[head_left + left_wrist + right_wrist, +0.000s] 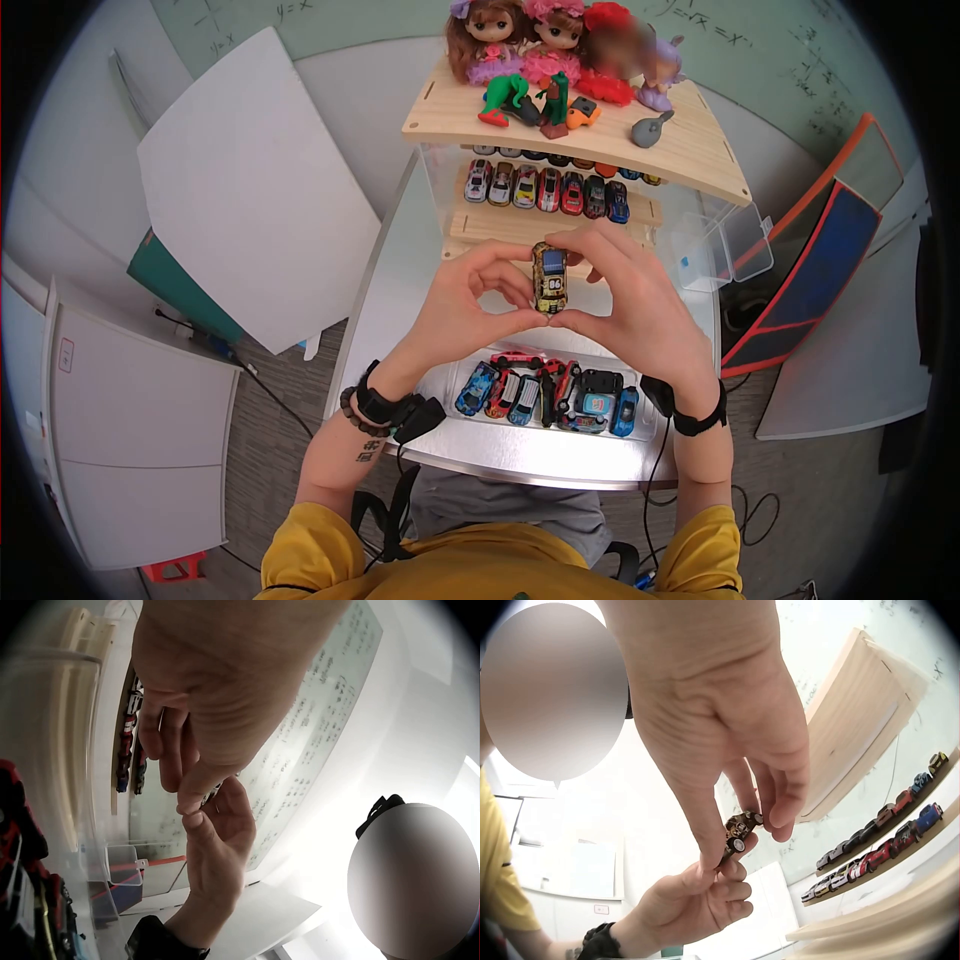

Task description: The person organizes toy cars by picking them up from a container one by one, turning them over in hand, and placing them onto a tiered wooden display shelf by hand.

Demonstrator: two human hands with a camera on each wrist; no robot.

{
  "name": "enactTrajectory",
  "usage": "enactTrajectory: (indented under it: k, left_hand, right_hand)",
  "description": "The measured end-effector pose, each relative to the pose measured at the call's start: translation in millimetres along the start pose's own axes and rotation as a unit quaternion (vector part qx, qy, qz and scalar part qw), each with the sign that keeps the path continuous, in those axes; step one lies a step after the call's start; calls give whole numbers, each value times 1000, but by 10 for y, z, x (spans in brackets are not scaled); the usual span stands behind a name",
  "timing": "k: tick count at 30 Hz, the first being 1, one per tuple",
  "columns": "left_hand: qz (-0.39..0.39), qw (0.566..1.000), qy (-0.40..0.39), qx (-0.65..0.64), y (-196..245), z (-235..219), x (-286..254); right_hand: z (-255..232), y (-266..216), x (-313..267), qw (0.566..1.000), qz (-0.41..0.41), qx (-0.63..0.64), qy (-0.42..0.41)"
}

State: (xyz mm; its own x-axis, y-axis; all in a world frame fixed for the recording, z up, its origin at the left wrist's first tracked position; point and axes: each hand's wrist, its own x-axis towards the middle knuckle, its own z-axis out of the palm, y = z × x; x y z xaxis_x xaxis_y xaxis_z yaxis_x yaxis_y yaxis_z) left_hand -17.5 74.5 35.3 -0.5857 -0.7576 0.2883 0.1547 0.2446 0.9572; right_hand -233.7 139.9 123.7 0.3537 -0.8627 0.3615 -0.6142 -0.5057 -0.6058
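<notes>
A small toy car (550,280) with a gold-and-black pattern, a blue windscreen and a number on its bonnet is held up over the table. My left hand (450,310) pinches it from the left side, thumb at its near end. From the right, my right hand (640,310) grips it too, its fingers at the far end and thumb at the near end. In the right wrist view a wheel of the toy car (740,831) shows between the fingers; in the left wrist view the hands mostly hide it. Below lies a clear plastic tray (645,425) holding several jumbled toy cars (522,400).
Behind the hands stands a wooden shelf (430,115) with clear sides. A row of toy cars (549,190) lines its tier, and dolls (490,35) and small figures (555,105) stand on top. An open clear plastic box (705,250) sits at the right.
</notes>
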Motion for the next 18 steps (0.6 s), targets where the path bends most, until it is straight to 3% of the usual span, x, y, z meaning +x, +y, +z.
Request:
enactTrajectory:
  k: [18]
  left_hand:
    - [18,1000,-9,-18,82,26,8]
  right_hand:
    - [-6,4,-1,1000,14,-9,-8]
